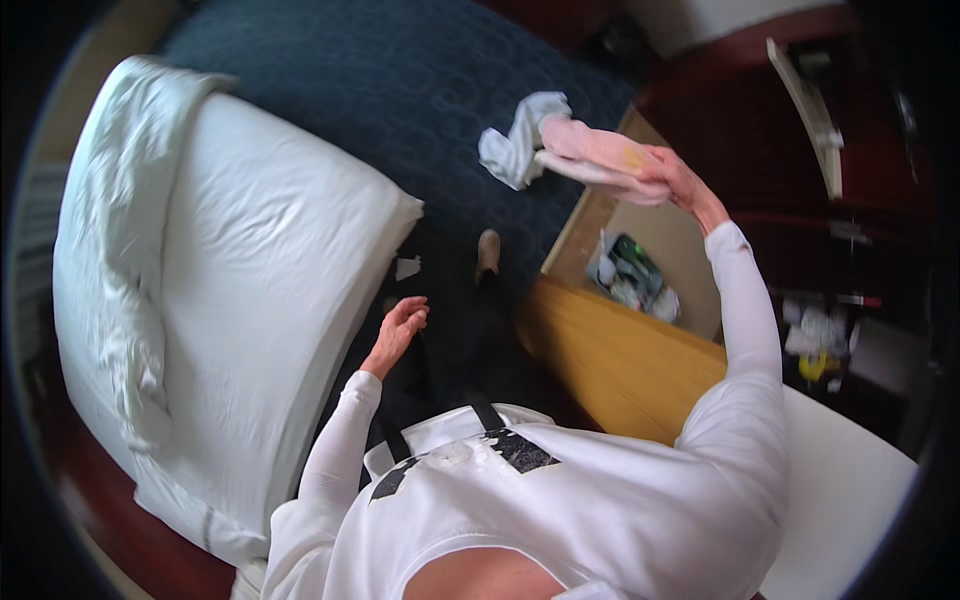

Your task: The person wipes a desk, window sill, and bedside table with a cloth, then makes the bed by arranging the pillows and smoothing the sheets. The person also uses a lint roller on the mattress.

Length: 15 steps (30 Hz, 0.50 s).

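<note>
My right hand (679,184) grips one end of a folded pink cloth (592,146), which bears a yellowish patch. Beyond its far end is a crumpled white cloth (510,150); whether the two are joined, I cannot tell. Below the pink cloth is a light wooden drawer or open-topped box (694,277), holding a jumble of plastic-wrapped and green items (634,270). My left hand (397,330) holds nothing, its fingers loosely bent, in the air between the bed and my body. The mattress in a white sheet (255,217) lies to its left.
Bunched white bedding (120,285) runs along the bed's far left side. A scrap of white paper (408,268) lies on the dark blue patterned carpet (360,82) near my shoe (488,251). Dark red furniture (720,112) stands to the right, with a white surface (832,495) lower right.
</note>
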Available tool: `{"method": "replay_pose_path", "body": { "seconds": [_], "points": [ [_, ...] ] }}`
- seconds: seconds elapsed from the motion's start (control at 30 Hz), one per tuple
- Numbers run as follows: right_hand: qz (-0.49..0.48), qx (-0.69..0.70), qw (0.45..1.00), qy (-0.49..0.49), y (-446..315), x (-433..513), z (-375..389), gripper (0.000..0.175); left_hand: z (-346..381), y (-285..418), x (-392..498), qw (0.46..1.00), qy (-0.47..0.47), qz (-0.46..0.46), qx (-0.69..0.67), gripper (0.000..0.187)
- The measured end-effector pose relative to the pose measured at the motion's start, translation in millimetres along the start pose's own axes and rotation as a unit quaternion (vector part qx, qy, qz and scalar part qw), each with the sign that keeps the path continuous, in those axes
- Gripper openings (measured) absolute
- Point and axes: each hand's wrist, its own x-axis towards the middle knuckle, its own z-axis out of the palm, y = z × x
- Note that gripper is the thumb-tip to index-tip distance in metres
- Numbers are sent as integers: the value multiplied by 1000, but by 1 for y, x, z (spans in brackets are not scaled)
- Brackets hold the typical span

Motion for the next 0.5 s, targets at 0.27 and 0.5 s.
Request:
{"method": "replay_pose_path", "body": {
  "seconds": [0.27,0.5],
  "points": [
    [-78,-216,934,-275,-140,-79,104,37,-25,90,-37,976,72,108,-176,57],
    [-101,-386,837,-375,-74,-61,165,30,-21,154,-95,711,-193,455,-501,78]
  ]
}}
